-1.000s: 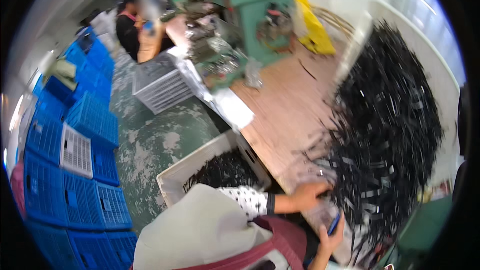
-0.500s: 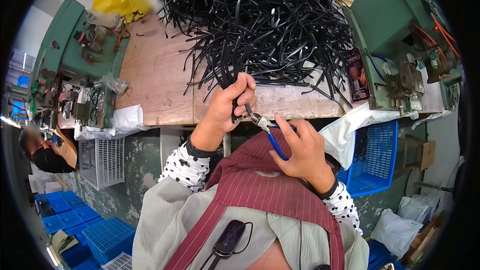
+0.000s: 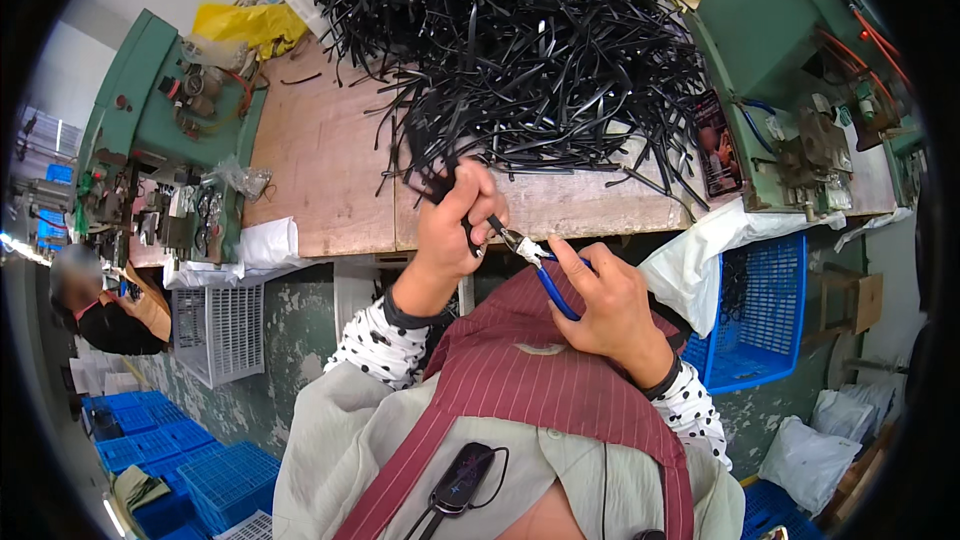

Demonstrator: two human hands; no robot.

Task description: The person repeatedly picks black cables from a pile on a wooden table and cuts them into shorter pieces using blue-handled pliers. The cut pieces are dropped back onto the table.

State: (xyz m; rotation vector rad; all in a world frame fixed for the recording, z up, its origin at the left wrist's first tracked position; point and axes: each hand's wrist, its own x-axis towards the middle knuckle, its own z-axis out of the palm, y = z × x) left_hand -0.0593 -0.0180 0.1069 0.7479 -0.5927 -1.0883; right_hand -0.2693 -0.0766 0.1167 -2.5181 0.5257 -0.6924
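Gripping thin black strips (image 3: 437, 185) in the left hand (image 3: 455, 228), blue-handled metal pliers (image 3: 533, 253) in the right hand (image 3: 612, 305); facing a tangled black-strip heap (image 3: 520, 60) on the brown wooden desk (image 3: 320, 195), between green machines (image 3: 150, 90).

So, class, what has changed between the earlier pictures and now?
The view has swung rightward to face the table. The pliers, a second ago apart from the left hand, now meet a black strip it holds. The right hand still grips them; the strip heap remains.
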